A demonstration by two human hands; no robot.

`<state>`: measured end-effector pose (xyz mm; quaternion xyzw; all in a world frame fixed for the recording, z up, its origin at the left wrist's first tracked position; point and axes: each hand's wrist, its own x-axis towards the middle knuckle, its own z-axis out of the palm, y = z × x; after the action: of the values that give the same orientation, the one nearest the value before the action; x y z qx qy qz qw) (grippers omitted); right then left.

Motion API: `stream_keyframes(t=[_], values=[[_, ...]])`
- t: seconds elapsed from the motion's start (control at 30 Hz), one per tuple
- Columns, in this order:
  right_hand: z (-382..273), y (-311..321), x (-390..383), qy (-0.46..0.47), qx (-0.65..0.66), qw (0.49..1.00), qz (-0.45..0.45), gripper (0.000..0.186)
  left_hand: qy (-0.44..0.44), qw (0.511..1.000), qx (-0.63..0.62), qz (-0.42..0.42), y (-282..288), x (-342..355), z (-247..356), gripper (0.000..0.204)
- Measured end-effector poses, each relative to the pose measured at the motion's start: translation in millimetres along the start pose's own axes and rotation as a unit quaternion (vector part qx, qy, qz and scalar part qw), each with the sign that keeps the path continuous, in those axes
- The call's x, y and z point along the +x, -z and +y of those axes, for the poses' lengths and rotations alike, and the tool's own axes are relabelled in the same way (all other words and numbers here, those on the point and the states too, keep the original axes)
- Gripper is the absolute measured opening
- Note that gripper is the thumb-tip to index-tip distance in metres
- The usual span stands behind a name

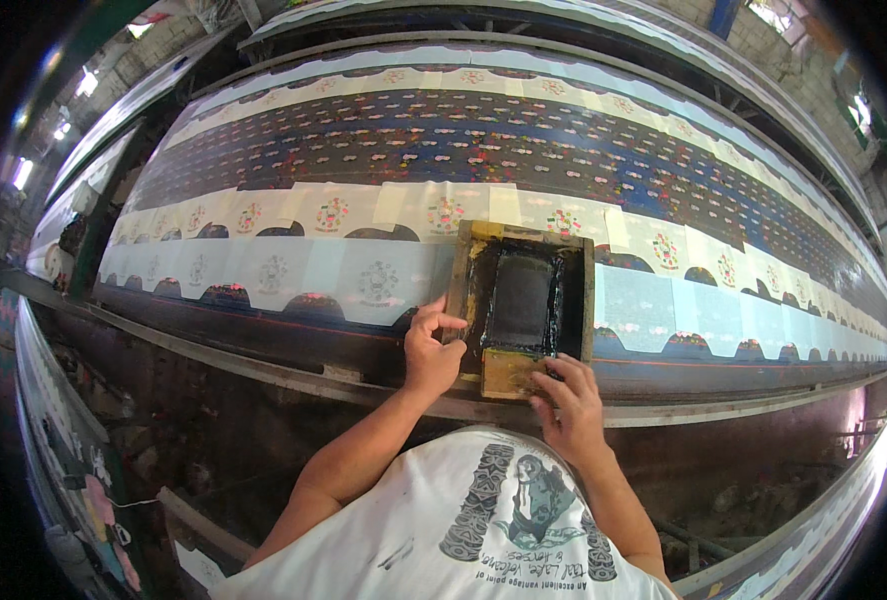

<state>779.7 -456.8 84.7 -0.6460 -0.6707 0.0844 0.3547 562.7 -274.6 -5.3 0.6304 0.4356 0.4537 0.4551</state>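
Observation:
A small wooden screen-printing frame with a dark, ink-stained mesh in its middle lies on the long printing table, over the nearest row of cloth. My left hand grips its left side, fingers bent at the edge. At the near right corner, my right hand has its fingers curled over the wood. Left of the frame, a pale blue cloth piece carries a round grey print. To the right, a pale blue piece shows no such grey print. Cloth beneath the frame is hidden.
Beyond lies a row of cream cloth with coloured round prints. The dark table surface behind it bears many small print marks. A rail runs along the near edge. Other long tables stand around.

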Motion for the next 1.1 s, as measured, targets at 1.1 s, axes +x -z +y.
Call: stream_keyframes(t=[1.1], values=[[43.2,-19.7,135.1,0.04,-0.157,0.978,-0.13,0.058,-0.179,0.857,0.443,-0.195,22.3,44.3,57.5,0.041]])
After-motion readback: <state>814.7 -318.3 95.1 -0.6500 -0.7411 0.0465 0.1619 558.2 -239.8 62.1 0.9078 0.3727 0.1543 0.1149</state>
